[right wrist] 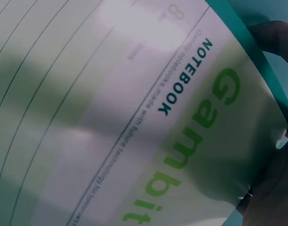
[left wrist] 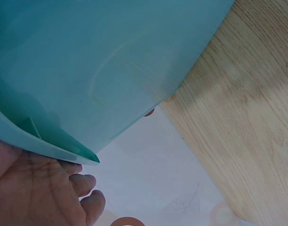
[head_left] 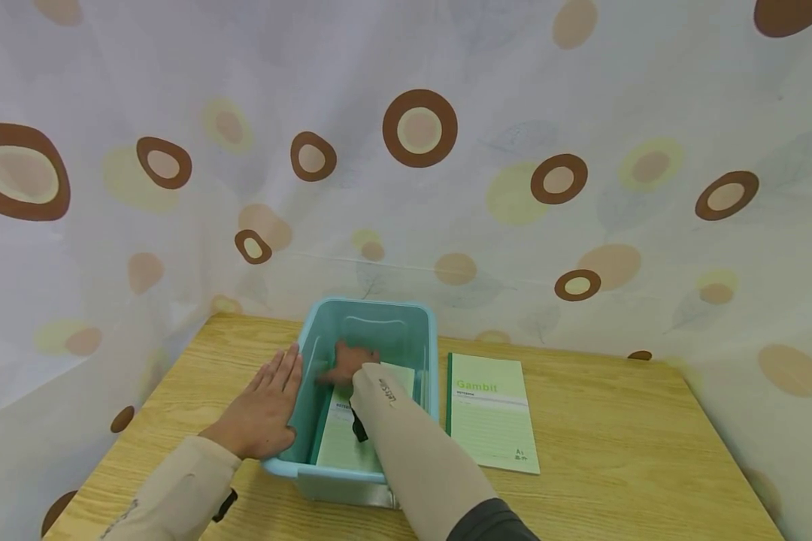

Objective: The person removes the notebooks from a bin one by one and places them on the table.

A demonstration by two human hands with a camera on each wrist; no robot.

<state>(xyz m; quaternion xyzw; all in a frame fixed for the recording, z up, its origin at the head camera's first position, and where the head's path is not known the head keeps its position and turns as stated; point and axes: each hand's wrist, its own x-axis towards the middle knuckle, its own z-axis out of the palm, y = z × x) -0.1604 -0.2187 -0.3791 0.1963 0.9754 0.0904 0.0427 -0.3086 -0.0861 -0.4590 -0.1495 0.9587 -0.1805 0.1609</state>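
A light-blue plastic bin (head_left: 365,488) stands on the wooden table. My left hand (head_left: 264,409) rests along its left rim with straight fingers; in the left wrist view the palm side (left wrist: 36,188) lies against the rim's outer edge. Inside the bin my right hand (head_left: 350,364), slightly blurred, is at the far end of a pale green notebook (head_left: 343,439) with a dark green spine. In the right wrist view, fingers (right wrist: 276,42) reach round the spine and top corner of this notebook (right wrist: 111,117), whose cover bends there. The fingertips are partly hidden.
A second pale green notebook (head_left: 490,413), marked Gambit, lies flat on the table (head_left: 616,443) just right of the bin. Patterned cloth (head_left: 406,210) hangs behind the table and at its sides.
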